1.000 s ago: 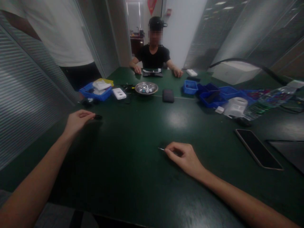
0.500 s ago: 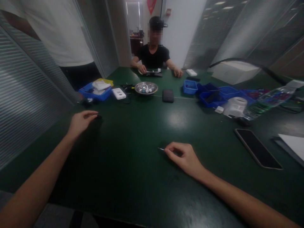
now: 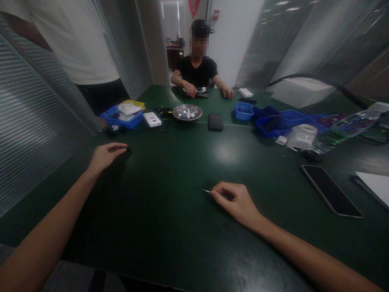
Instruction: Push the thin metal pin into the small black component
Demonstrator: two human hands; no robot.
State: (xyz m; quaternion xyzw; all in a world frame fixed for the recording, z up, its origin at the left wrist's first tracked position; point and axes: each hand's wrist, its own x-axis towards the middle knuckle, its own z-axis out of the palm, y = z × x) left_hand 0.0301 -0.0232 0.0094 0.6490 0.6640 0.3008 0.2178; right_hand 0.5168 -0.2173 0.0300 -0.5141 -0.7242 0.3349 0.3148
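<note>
My right hand (image 3: 232,198) rests on the dark green table (image 3: 170,219), right of its middle. Thumb and index finger pinch a thin silvery pin-like piece (image 3: 206,190) whose tip points left; its other end is hidden in the fingers. Over at the table's left side, my left hand (image 3: 106,156) is closed in a pinch on a small dark piece (image 3: 128,150), too small and dim to name. Nearest beyond the left hand stands a blue basket (image 3: 133,121) with white papers. A phone (image 3: 331,191) lies flat to the right of my right hand.
Farther back are a white handheld device (image 3: 152,119), a metal bowl (image 3: 196,116) holding small items and a black square object (image 3: 215,122). Blue bins (image 3: 243,112), a clear bottle (image 3: 343,129) and a white box (image 3: 299,92) line the right. One person sits opposite; another stands left.
My left hand has shifted slightly to the right with its dark piece. My right hand is still. The seated person's hand has moved right over the dark item before them.
</note>
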